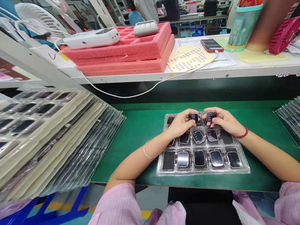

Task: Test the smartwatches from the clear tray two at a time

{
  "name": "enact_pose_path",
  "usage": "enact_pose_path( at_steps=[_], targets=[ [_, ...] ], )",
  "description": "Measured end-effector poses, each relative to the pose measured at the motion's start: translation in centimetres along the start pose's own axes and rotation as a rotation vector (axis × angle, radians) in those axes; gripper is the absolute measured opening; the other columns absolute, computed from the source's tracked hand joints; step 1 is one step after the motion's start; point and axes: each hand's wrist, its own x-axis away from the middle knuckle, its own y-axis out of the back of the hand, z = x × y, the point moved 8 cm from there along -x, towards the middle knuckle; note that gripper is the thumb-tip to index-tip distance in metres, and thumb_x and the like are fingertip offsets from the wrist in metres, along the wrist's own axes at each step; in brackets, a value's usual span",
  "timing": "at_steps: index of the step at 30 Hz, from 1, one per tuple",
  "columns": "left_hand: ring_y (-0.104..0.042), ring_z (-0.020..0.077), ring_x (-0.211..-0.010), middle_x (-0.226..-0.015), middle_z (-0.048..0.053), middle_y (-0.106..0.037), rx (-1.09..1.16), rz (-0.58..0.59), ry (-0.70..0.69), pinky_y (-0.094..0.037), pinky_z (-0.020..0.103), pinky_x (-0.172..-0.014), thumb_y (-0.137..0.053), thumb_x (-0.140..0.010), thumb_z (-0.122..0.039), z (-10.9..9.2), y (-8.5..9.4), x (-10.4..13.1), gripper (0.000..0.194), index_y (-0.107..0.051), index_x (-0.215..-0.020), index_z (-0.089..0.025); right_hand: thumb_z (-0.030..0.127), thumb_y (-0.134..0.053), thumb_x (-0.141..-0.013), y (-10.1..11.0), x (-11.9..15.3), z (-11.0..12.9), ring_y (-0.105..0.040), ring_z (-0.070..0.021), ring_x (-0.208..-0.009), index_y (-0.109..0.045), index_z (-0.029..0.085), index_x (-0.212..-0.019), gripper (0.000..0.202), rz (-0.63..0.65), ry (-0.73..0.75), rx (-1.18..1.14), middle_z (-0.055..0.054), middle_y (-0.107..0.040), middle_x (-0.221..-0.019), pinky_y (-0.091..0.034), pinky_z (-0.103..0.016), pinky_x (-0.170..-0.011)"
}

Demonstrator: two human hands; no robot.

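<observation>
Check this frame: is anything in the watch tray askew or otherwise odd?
Mostly orderly. In the clear tray, one watch body in the middle row sits rotated in its pocket, unlike its squared neighbours. The left hand and right hand each hold a watch.

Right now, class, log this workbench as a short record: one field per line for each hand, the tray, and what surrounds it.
Left hand: pinches a small watch face above the tray's far row
Right hand: pinches a second watch face
Tray: clear plastic, on the green mat; some pockets hold watch faces
Left side: slanted stack of trays
Shelf: pink foam, phone
</observation>
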Motion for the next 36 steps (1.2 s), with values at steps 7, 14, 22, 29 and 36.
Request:
enact_pose_path(
  at_steps=[7,14,22,29,36],
  targets=[
    [-0.066,0.0125,-0.077,-0.095,0.004,-0.069,0.008,-0.014,0.005,-0.055,0.027,-0.074,-0.057,-0.073,-0.009,-0.06,0.02,-0.01,0.032,-0.058,-0.105,-0.015,0.022,-0.063,-0.084,-0.01,-0.11,-0.29,-0.072,-0.0162,-0.076,-0.064,0.021,-0.118,0.034,0.001,-0.015,0.034,-0.007,-0.075,-0.11,-0.061,-0.031,-0.067],
    [-0.065,0.0111,-0.072,-0.094,0.004,-0.069,0.009,-0.018,0.027,-0.055,0.028,-0.075,-0.057,-0.074,-0.008,-0.07,-0.01,0.08,0.033,-0.058,-0.107,-0.014,0.021,-0.064,-0.083,0.02,-0.12,-0.32,-0.072,-0.0161,-0.075,-0.065,0.021,-0.116,0.033,-0.009,-0.022,0.03,-0.007,-0.075,-0.108,-0.061,-0.031,-0.066],
    [-0.066,0.0122,-0.074,-0.096,0.004,-0.069,0.027,-0.017,0.021,-0.055,0.029,-0.077,-0.059,-0.073,-0.008,-0.01,0.04,0.07,0.034,-0.058,-0.106,-0.015,0.02,-0.064,-0.083,-0.06,-0.14,-0.36,-0.072,-0.0154,-0.075,-0.065,0.02,-0.116,0.033,0.002,-0.026,0.021,-0.007,-0.075,-0.108,-0.06,-0.029,-0.066],
    [-0.065,0.0113,-0.073,-0.094,0.004,-0.069,0.048,-0.013,0.002,-0.054,0.029,-0.078,-0.059,-0.072,-0.008,0.23,0.01,-0.05,0.035,-0.058,-0.107,-0.015,0.02,-0.064,-0.082,-0.06,-0.14,-0.37,-0.072,-0.0162,-0.075,-0.065,0.02,-0.116,0.034,-0.004,-0.031,0.027,-0.007,-0.075,-0.106,-0.061,-0.03,-0.066],
    [-0.066,0.0119,-0.074,-0.094,0.004,-0.069,0.043,-0.009,0.001,-0.054,0.03,-0.079,-0.06,-0.072,-0.009,0.2,0.01,-0.01,0.035,-0.058,-0.107,-0.015,0.02,-0.063,-0.082,-0.09,-0.18,-0.36,-0.072,-0.0165,-0.075,-0.065,0.021,-0.115,0.033,0.002,-0.019,0.036,-0.006,-0.075,-0.107,-0.061,-0.031,-0.066]
  ],
)
